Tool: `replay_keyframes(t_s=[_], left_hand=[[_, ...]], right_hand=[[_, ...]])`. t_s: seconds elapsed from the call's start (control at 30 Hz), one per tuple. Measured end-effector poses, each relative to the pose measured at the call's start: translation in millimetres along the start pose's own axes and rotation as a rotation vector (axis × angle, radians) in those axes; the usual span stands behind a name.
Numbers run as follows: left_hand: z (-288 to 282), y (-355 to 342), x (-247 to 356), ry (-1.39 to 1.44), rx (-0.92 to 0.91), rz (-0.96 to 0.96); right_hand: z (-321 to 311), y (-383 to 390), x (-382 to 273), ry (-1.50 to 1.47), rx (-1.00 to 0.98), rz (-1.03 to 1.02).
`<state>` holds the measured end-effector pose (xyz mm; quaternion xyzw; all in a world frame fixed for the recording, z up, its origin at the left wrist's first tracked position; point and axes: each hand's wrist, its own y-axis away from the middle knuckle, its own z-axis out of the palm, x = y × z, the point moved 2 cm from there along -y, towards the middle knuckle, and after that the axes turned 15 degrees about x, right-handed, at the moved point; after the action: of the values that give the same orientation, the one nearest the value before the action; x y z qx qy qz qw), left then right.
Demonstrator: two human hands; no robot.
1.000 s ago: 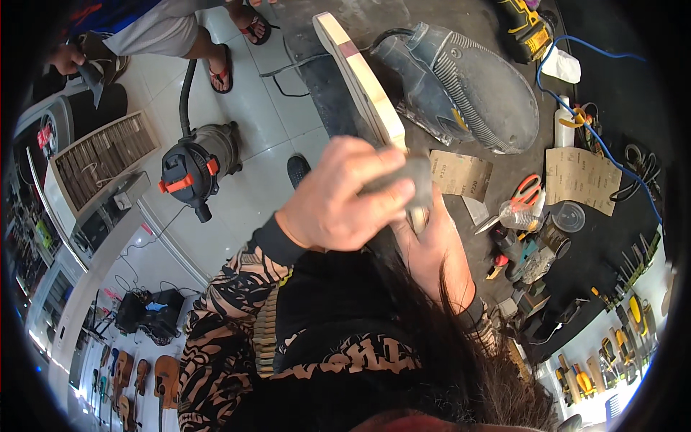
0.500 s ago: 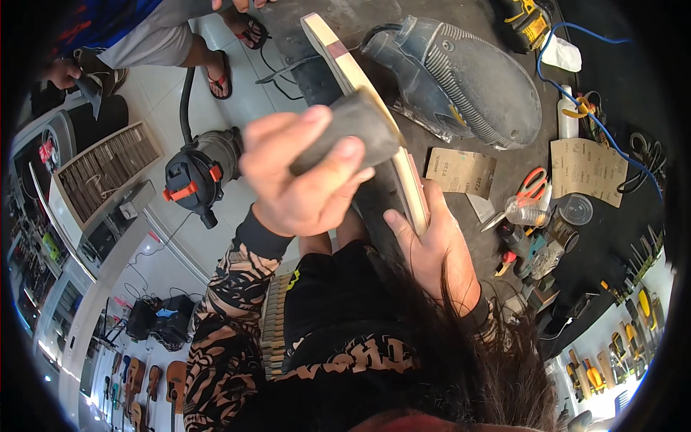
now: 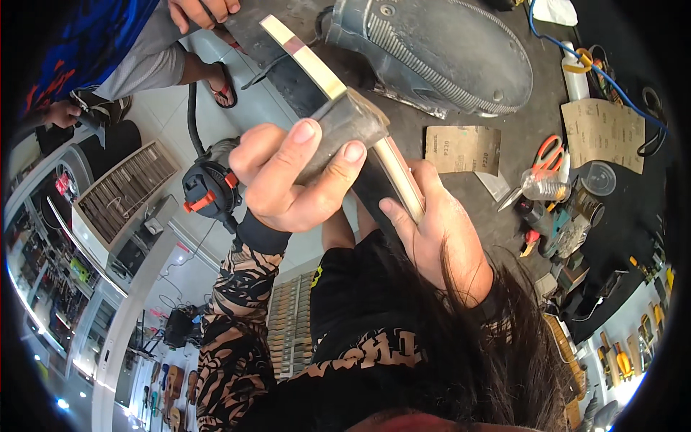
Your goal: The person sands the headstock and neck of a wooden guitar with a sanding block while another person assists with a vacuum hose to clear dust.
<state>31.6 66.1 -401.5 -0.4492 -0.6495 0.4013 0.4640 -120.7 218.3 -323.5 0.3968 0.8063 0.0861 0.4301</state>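
Note:
A worn grey sanding block (image 3: 337, 138) with a brown sheet edge is gripped between the thumb and fingers of my left hand (image 3: 288, 173). Its face lies across a narrow pale wooden piece (image 3: 314, 70), which has a reddish-brown band near its far end. The near end of that wood sits in the closed grip of my right hand (image 3: 448, 227), thumb on one side and fingers on the other. The wood slants from upper left to lower right, and the block hides its middle part.
A dusty grey ribbed machine (image 3: 446, 57) stands on the workbench (image 3: 471, 198). Sandpaper sheets (image 3: 463, 149), orange-handled scissors (image 3: 548, 153) and a spray bottle (image 3: 574, 75) lie to the right. A vacuum (image 3: 209, 189) is on the floor at left. Another person's hand (image 3: 203, 11) shows at the upper left.
The block, blurred before, now appears sharp and a little nearer the right hand's side of me. The wood's far end has shifted left in view, and the other person's hand has come farther into sight.

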Motion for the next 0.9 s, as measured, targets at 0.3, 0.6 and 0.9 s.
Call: replay_keyframes(t_s=[0.3, 0.6, 0.9], left_hand=[[-11.3, 5.2, 17.1, -0.082, -0.088, -0.055], [3.4, -8.7, 13.7, -0.237, 0.019, -0.323], [10.2, -2.1, 21.7, -0.128, -0.073, -0.106]], right_hand=[[2.0, -0.5, 4.8, -0.018, -0.006, -0.045], [-3.2, -4.1, -1.7, 0.003, -0.086, 0.148], [-1.3, -4.4, -2.9, -0.029, -0.091, 0.138]])
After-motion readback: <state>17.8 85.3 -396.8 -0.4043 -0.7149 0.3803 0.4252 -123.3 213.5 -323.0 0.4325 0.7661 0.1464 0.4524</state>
